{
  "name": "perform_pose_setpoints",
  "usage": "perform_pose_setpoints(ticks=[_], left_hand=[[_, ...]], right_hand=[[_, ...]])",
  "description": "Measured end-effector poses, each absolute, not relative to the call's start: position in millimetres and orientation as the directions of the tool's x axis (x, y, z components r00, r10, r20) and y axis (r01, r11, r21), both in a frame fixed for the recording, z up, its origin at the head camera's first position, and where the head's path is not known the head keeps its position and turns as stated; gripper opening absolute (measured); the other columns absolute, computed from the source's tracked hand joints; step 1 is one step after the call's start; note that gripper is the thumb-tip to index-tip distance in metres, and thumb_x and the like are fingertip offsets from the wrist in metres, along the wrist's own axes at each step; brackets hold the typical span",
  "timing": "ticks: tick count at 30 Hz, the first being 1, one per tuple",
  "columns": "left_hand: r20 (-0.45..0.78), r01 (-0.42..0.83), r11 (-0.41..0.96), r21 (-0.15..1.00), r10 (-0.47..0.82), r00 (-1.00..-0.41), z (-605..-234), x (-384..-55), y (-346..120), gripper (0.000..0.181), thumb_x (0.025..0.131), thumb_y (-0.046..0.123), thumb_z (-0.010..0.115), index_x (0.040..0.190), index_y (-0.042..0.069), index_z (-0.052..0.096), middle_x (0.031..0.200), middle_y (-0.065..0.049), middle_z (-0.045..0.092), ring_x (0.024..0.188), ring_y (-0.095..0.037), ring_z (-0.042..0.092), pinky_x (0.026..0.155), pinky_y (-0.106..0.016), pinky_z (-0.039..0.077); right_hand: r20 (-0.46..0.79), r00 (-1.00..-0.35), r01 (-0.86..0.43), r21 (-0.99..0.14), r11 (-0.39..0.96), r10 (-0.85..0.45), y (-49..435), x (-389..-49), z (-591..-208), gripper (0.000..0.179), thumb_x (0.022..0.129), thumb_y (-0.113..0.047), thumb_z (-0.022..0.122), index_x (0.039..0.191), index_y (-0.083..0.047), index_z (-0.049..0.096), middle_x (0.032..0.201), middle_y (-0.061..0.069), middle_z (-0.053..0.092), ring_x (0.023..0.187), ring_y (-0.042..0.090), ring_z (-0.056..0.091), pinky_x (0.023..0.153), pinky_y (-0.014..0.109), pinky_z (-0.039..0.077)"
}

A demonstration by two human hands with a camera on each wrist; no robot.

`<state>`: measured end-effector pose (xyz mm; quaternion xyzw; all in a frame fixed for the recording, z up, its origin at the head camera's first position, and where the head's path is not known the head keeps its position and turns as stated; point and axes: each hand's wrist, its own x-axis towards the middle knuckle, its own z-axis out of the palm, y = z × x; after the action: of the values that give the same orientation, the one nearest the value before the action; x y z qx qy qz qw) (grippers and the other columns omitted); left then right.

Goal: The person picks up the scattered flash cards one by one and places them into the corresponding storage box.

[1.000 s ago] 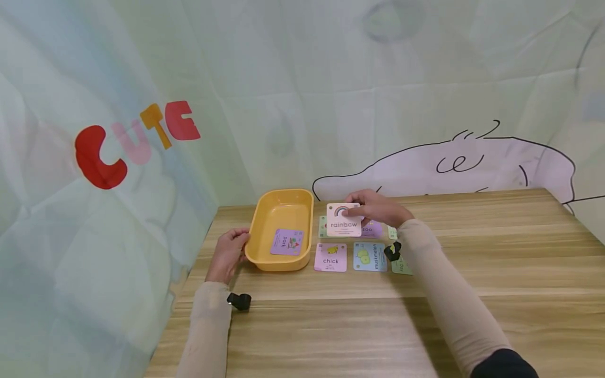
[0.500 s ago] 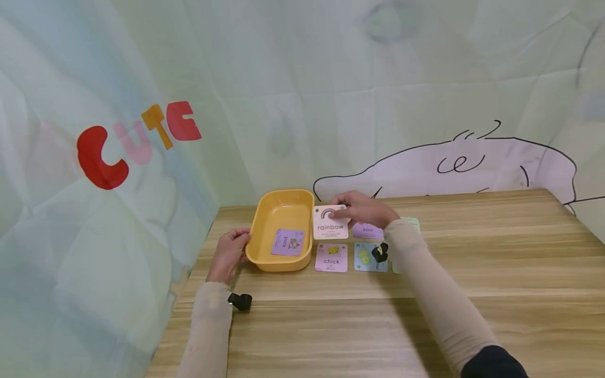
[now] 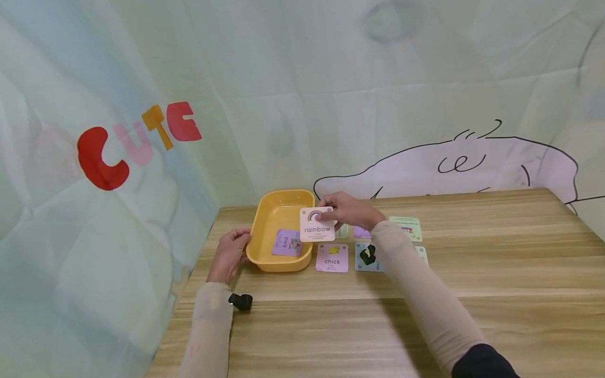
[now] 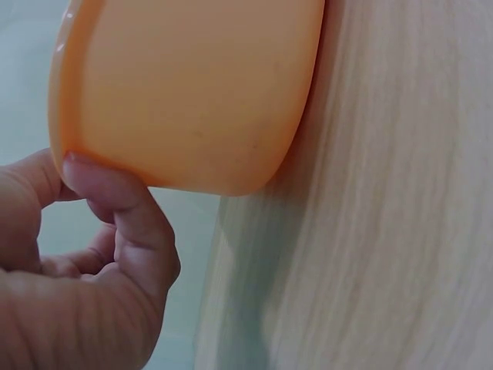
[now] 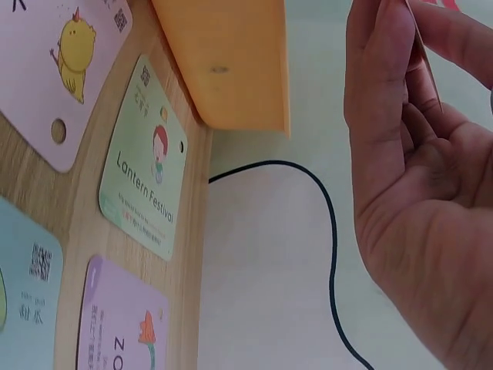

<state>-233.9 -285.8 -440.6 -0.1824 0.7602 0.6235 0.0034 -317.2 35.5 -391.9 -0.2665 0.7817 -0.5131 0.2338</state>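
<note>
My right hand (image 3: 352, 210) pinches a pale pink "rainbow" card (image 3: 317, 231) between thumb and fingers, raised over the right rim of the yellow tray (image 3: 271, 202). In the right wrist view the card (image 5: 422, 58) shows edge-on within the hand (image 5: 431, 185). My left hand (image 3: 229, 254) grips the tray's left rim; in the left wrist view thumb and finger pinch the tray's edge (image 4: 192, 173). Inside the tray lies a purple "park" card (image 3: 285, 242), partly covered by the rainbow card in the head view.
Two rows of cards lie right of the tray: a pink "chick" card (image 3: 332, 258), a blue card (image 3: 361, 262) partly behind the right wrist, a green "Lantern Festival" card (image 5: 146, 162), a purple zoo card (image 5: 119, 316) and a green card (image 3: 410, 229). A cloth backdrop stands behind the table.
My right hand has carried the rainbow card leftward, from above the back row of cards to the tray's right rim. My left hand stays on the tray.
</note>
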Motion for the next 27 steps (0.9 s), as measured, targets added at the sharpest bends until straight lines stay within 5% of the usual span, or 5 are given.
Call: perform_pose_setpoints(ticks=[15, 27], left_hand=[[-0.235, -0.281, 0.148, 0.948, -0.268, -0.934, -438, -234, -286, 0.033, 0.105, 0.021, 0.053, 0.133, 0.003, 0.057, 0.12, -0.012, 0.057, 0.09, -0.018, 0.056, 0.061, -0.021, 0.051], [-0.222, -0.258, 0.123, 0.958, -0.249, -0.943, -440, -234, -289, 0.033, 0.104, 0.018, 0.055, 0.131, 0.0, 0.057, 0.102, -0.006, 0.06, 0.077, -0.011, 0.056, 0.056, -0.021, 0.048]], right_hand=[[-0.059, -0.739, -0.186, -0.94, 0.286, -0.672, 6, -312, -396, 0.019, 0.095, -0.02, 0.071, 0.108, -0.007, 0.067, 0.105, 0.01, 0.07, 0.085, 0.023, 0.069, 0.073, 0.038, 0.06], [-0.06, -0.758, -0.173, -0.941, 0.289, -0.649, -11, -311, -406, 0.017, 0.094, -0.019, 0.073, 0.105, -0.006, 0.069, 0.099, 0.007, 0.072, 0.082, 0.018, 0.07, 0.077, 0.043, 0.06]])
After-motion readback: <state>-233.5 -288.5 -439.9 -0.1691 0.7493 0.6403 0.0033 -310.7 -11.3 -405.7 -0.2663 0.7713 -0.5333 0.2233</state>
